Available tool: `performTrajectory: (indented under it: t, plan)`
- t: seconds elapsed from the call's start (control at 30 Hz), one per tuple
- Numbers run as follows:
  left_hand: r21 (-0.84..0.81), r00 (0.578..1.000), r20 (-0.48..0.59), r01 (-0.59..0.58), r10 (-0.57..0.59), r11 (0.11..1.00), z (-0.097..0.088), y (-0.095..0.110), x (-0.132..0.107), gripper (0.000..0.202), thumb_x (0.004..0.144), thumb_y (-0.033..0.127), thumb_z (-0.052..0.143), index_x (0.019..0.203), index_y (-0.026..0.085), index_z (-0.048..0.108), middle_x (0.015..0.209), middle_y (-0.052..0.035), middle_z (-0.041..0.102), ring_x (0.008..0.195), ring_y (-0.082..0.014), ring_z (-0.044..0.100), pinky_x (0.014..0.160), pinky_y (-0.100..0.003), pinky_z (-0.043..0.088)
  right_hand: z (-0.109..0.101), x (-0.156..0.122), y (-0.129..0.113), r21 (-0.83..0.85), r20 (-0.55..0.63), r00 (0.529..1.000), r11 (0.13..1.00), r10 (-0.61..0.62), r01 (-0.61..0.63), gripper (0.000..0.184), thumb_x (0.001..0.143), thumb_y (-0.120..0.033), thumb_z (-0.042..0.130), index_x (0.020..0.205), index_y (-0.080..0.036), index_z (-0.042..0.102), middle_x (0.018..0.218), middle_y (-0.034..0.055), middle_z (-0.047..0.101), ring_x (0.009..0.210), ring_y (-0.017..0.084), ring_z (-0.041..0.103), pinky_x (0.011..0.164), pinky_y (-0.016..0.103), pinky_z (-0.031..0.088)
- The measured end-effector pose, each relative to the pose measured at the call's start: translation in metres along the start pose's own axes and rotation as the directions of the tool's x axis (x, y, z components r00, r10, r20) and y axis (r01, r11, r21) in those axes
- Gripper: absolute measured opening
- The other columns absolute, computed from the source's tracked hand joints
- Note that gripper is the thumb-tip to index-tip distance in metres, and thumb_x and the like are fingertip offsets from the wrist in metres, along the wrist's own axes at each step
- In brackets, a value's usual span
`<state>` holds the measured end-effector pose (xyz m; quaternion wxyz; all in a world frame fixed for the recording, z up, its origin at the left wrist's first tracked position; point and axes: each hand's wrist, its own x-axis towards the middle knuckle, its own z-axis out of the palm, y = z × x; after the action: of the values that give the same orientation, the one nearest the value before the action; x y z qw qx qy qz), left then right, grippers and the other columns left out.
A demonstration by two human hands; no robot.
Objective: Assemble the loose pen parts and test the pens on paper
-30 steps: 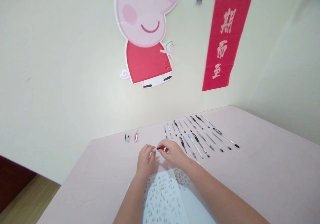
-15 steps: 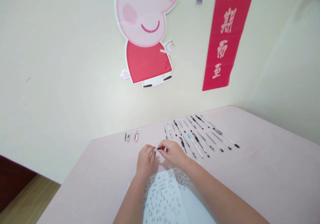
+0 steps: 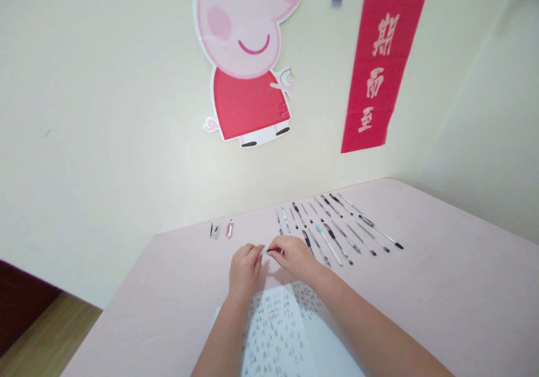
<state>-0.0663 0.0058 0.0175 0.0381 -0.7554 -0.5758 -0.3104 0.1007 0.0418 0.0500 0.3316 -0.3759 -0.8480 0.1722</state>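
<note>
My left hand is closed in a pinch on a short, pale, see-through piece, which looks like part of a pen. At its right end shows a small black piece, gripped between the thumb and fingers of my right hand. Both hands are held close together above the pink table, fingertips almost meeting. The fingers cover most of what they hold, so I cannot tell whether the two pieces are joined. Below my wrists lies a sheet of paper with handwriting on it.
Pens and refills lie in two rows to the right, among them a blue-capped pen and a long clear pen. At the back left are a pink-and-white small item and small black-and-clear pieces. A wall borders the table.
My hands stay in nearly the same place, pinching the same pieces. The fingers have shifted only slightly, and the black end sits a touch further right.
</note>
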Motion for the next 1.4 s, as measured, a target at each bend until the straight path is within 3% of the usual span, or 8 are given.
performTrajectory:
  t: [0.43,0.67,0.9,0.97,1.07,1.17,1.4]
  plan:
    - [0.083,0.999,-0.023,-0.031,0.033,0.996,0.003,-0.003,-0.003,0.030,0.084,0.017,0.043,0.109,0.018,0.060,0.080,-0.0068,0.063,0.075,-0.0194,0.054,0.067,-0.033,0.041,-0.003,-0.002,-0.001,-0.011,0.043,0.999,1.000,-0.021,0.022,0.009,0.081,-0.022,0.057,0.074,-0.018,0.062,0.070,0.0014,0.063,0.066,0.013,0.055,0.061,0.024,0.035]
    - [0.076,0.998,-0.028,-0.063,0.065,0.995,0.003,-0.003,-0.003,0.029,0.084,0.017,0.042,0.106,0.019,0.060,0.078,-0.0066,0.062,0.075,-0.0193,0.054,0.067,-0.033,0.040,0.002,-0.003,0.000,-0.087,0.062,0.998,0.996,-0.015,0.021,0.025,0.086,-0.025,0.048,0.064,-0.017,0.057,0.061,0.0004,0.057,0.058,0.012,0.048,0.055,0.024,0.028]
    - [0.058,0.998,-0.018,-0.059,0.060,0.997,0.002,-0.002,-0.002,0.028,0.082,0.015,0.042,0.102,0.017,0.061,0.081,-0.0074,0.062,0.077,-0.0203,0.054,0.068,-0.034,0.041,0.003,-0.004,0.000,-0.007,0.091,0.994,0.998,0.056,-0.055,0.038,0.092,-0.027,0.035,0.060,-0.017,0.054,0.058,0.0004,0.055,0.057,0.012,0.049,0.056,0.023,0.030]
    - [0.054,0.998,-0.027,-0.052,0.054,0.997,0.002,-0.003,-0.002,0.027,0.082,0.015,0.042,0.101,0.017,0.062,0.080,-0.0075,0.063,0.076,-0.0202,0.055,0.068,-0.034,0.042,0.003,-0.005,0.001,0.057,0.088,0.993,0.995,0.077,-0.082,0.035,0.093,-0.029,0.033,0.068,-0.018,0.055,0.062,0.0002,0.056,0.061,0.012,0.051,0.058,0.023,0.031]
    - [0.048,0.999,-0.032,-0.032,0.034,0.998,0.002,-0.004,-0.003,0.027,0.082,0.016,0.042,0.100,0.018,0.062,0.080,-0.0076,0.062,0.076,-0.0202,0.055,0.068,-0.034,0.042,0.004,-0.007,0.001,0.126,0.099,0.993,0.990,0.058,-0.070,0.013,0.089,-0.026,0.042,0.086,-0.019,0.054,0.072,-0.0006,0.058,0.065,0.012,0.052,0.059,0.022,0.032]
    - [0.048,0.999,-0.023,-0.027,0.028,0.999,0.002,-0.004,-0.003,0.027,0.082,0.016,0.042,0.100,0.018,0.063,0.081,-0.0074,0.062,0.077,-0.0206,0.056,0.068,-0.034,0.042,0.007,-0.007,0.000,0.092,0.102,0.995,0.995,0.013,-0.023,0.005,0.084,-0.019,0.048,0.084,-0.019,0.052,0.073,-0.0011,0.056,0.066,0.012,0.049,0.060,0.022,0.032]
    - [0.050,0.999,-0.009,-0.041,0.042,0.998,0.003,-0.002,-0.003,0.027,0.081,0.014,0.043,0.100,0.018,0.062,0.080,-0.0070,0.062,0.077,-0.0207,0.055,0.068,-0.034,0.042,0.015,-0.006,0.004,-0.026,0.100,0.995,1.000,0.010,-0.008,0.032,0.091,-0.027,0.038,0.066,-0.017,0.054,0.062,0.0000,0.054,0.059,0.012,0.046,0.056,0.024,0.028]
